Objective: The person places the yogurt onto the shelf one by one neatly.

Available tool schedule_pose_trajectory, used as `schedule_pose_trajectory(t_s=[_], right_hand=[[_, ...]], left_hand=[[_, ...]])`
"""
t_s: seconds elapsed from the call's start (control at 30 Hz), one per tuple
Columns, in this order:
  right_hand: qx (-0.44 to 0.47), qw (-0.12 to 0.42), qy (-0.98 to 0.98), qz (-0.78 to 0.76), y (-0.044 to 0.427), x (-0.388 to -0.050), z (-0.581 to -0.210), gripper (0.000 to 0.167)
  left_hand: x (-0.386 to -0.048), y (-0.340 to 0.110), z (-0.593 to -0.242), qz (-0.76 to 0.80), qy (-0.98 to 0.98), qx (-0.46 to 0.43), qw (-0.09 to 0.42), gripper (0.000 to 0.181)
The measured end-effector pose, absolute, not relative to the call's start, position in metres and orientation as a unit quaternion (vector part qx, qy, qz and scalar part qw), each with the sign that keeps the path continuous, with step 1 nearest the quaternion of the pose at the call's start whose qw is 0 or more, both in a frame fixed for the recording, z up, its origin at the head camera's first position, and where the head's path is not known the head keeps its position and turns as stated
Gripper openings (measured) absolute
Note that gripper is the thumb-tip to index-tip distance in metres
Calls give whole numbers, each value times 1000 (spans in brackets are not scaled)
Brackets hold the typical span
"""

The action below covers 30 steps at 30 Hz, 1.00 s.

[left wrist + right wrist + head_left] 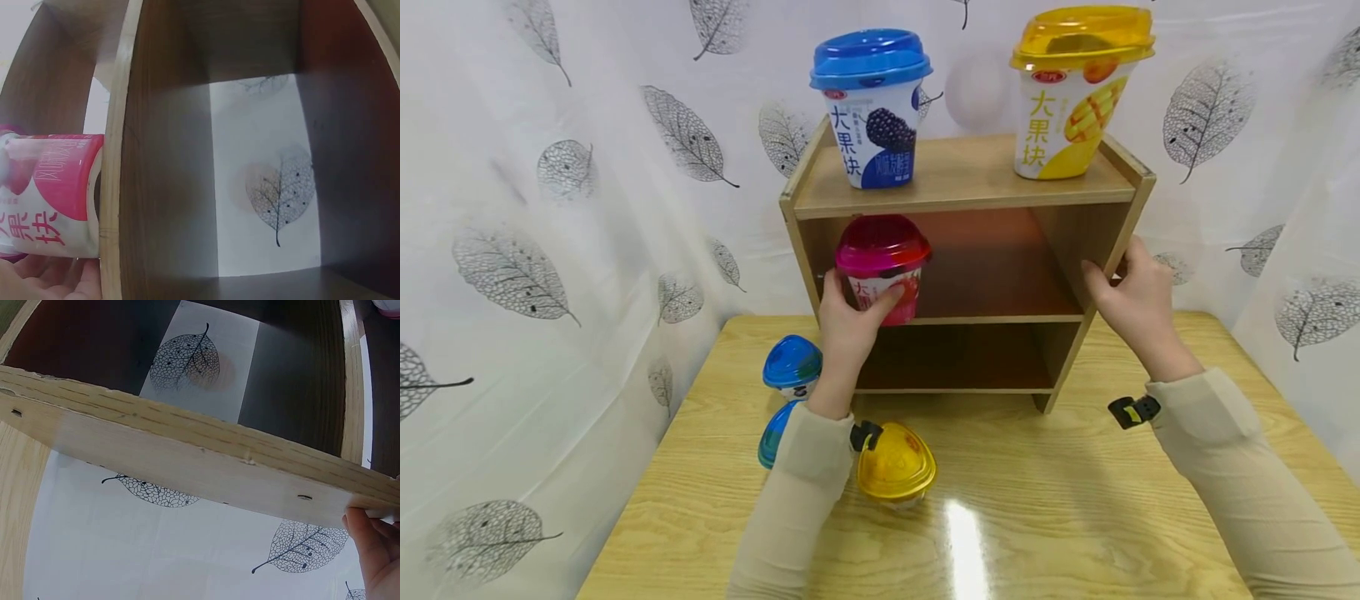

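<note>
Left hand [844, 329] grips pink cup [883, 252], upright at middle shelf's [1000, 319] front edge, 1 o'clock from its palm; right hand [1141, 296], well apart, pinches rack's side [1093, 229] at 10 o'clock.

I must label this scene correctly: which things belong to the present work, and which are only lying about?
Belonging, it seems:
pink-lidded cup, held by the left hand
wooden shelf, held by the right hand

Probably just about, for now:
upper blue-lidded cup, upper yellow-lidded cup
two blue-lidded cups, lower yellow-lidded cup, on the table
leaf-print sheet
</note>
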State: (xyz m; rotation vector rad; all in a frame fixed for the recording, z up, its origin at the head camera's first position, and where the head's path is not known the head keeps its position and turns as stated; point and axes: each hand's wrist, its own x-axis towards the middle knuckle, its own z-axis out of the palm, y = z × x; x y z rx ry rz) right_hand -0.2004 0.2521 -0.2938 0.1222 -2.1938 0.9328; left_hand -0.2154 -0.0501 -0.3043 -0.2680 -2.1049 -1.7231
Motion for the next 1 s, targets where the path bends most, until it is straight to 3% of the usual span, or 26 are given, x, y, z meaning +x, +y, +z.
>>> schedule_pose_trajectory(t_s=[0.33, 0.67, 1.0], right_hand=[[48, 356, -855, 373, 252, -200, -293, 33], [47, 353, -858, 371, 252, -199, -292, 34], [47, 361, -854, 371, 252, -200, -293, 32]], left_hand=[[-224, -49, -302, -586, -773, -83, 231, 64], [-232, -47, -301, -585, -775, -74, 227, 66], [-213, -49, -306, -639, -726, -104, 230, 71]])
